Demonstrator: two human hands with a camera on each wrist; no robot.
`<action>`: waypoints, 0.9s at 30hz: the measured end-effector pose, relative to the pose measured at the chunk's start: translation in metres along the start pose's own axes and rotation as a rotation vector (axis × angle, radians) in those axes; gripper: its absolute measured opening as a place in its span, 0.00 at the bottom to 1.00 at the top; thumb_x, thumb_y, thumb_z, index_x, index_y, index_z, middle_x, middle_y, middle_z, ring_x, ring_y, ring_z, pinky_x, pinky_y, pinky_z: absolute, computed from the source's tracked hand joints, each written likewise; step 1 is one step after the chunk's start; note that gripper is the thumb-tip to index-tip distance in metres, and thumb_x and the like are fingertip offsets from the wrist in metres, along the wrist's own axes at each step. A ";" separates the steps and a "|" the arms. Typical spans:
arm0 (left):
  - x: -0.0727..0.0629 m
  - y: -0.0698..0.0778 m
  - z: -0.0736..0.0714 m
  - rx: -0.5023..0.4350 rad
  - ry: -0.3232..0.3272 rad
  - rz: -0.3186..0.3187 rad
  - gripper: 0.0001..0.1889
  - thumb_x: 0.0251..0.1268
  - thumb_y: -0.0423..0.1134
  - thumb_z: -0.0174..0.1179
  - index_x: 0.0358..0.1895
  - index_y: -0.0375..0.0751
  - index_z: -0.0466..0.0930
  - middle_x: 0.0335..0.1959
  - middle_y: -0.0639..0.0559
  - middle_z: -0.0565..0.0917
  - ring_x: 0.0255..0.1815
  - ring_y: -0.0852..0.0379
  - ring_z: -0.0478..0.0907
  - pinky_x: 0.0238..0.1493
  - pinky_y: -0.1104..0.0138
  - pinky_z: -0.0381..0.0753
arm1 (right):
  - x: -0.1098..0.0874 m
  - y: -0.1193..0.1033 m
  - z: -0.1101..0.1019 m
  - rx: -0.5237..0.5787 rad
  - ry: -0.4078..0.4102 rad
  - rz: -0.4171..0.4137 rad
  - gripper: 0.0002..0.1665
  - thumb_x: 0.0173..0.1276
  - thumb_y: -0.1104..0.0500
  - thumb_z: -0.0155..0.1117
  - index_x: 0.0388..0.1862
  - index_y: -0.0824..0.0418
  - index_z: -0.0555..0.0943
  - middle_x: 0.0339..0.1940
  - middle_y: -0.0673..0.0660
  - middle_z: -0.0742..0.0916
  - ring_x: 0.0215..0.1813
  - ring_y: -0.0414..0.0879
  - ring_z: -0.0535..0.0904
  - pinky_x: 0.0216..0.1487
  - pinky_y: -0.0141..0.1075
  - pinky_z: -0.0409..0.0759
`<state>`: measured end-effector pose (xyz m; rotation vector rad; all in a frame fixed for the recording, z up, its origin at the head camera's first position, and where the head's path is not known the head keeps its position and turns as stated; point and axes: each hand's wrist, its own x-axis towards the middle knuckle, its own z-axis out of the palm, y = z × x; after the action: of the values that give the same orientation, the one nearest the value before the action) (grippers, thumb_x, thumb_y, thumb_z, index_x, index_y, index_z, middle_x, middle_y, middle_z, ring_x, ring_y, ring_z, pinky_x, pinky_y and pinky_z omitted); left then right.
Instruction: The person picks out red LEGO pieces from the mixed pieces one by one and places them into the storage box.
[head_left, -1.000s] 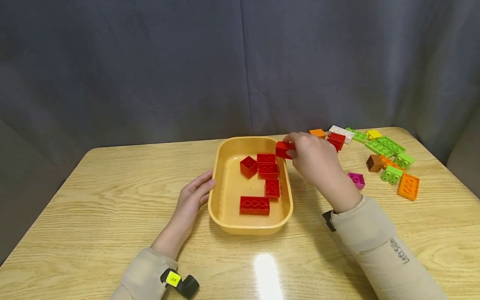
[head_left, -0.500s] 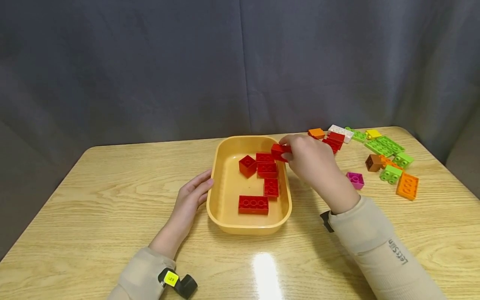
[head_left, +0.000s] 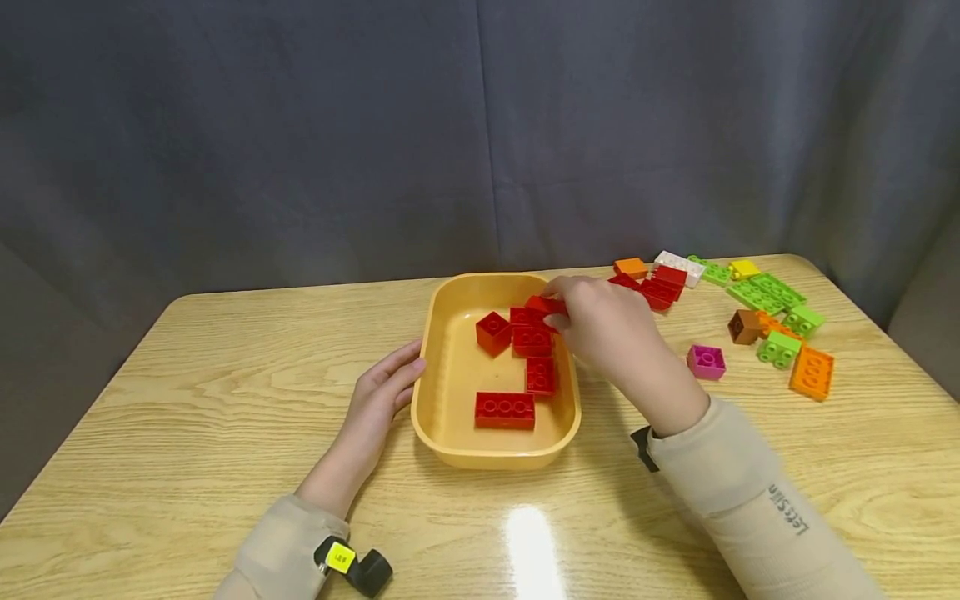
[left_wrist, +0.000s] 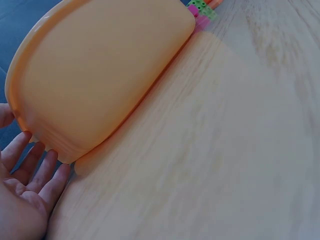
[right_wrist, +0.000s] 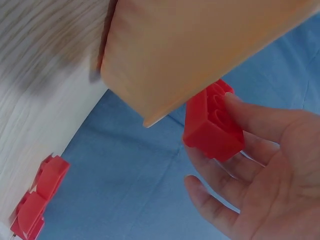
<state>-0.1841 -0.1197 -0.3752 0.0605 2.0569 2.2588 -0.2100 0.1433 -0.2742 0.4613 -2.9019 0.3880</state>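
My right hand (head_left: pixel 603 321) pinches a red toy brick (right_wrist: pixel 212 122) between thumb and fingers at the far right corner of a yellow plastic tub (head_left: pixel 497 460). In the right wrist view the brick's hollow side with round tubes shows, and the tub wall partly covers it. Inside the tub lie several red bricks, among them a long one (head_left: pixel 506 411) near the front and a tilted one (head_left: pixel 493 333) toward the back. My left hand (head_left: pixel 378 392) rests against the tub's left side. Its relaxed fingers (left_wrist: pixel 45 172) touch the outer wall, the thumb by the rim.
On the right of the wooden table (head_left: pixel 225 400) lie more red bricks (head_left: pixel 662 287), a magenta brick (head_left: pixel 707 362), an orange brick (head_left: pixel 812 372), a brown brick (head_left: pixel 745 327), a white brick (head_left: pixel 679 267) and several green ones. A dark curtain (head_left: pixel 337 150) hangs behind.
My right hand has moved left and slightly down with the red brick, from above the tub's right rim to over its inside. More red bricks show behind the hand. My left hand stays put.
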 end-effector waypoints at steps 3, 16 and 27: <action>0.000 0.000 0.000 0.004 0.003 -0.002 0.25 0.74 0.42 0.55 0.70 0.38 0.70 0.69 0.46 0.72 0.59 0.59 0.77 0.57 0.69 0.78 | 0.000 -0.002 0.002 -0.002 0.001 -0.020 0.18 0.65 0.62 0.70 0.54 0.60 0.84 0.45 0.59 0.88 0.42 0.55 0.83 0.39 0.49 0.83; 0.000 0.000 0.000 0.003 0.003 -0.004 0.25 0.74 0.42 0.55 0.70 0.39 0.70 0.68 0.48 0.73 0.62 0.54 0.75 0.59 0.68 0.78 | 0.001 -0.005 0.003 -0.007 -0.010 -0.055 0.19 0.65 0.64 0.68 0.55 0.61 0.83 0.47 0.59 0.88 0.44 0.55 0.83 0.41 0.49 0.83; 0.000 -0.001 0.000 0.003 0.006 -0.010 0.25 0.74 0.42 0.56 0.70 0.39 0.70 0.69 0.47 0.73 0.62 0.55 0.76 0.58 0.68 0.78 | 0.000 -0.006 0.009 -0.032 -0.008 -0.122 0.15 0.63 0.66 0.68 0.49 0.62 0.85 0.41 0.58 0.88 0.42 0.56 0.83 0.40 0.49 0.83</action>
<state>-0.1841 -0.1197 -0.3759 0.0439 2.0590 2.2530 -0.2095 0.1351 -0.2816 0.6324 -2.8640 0.3221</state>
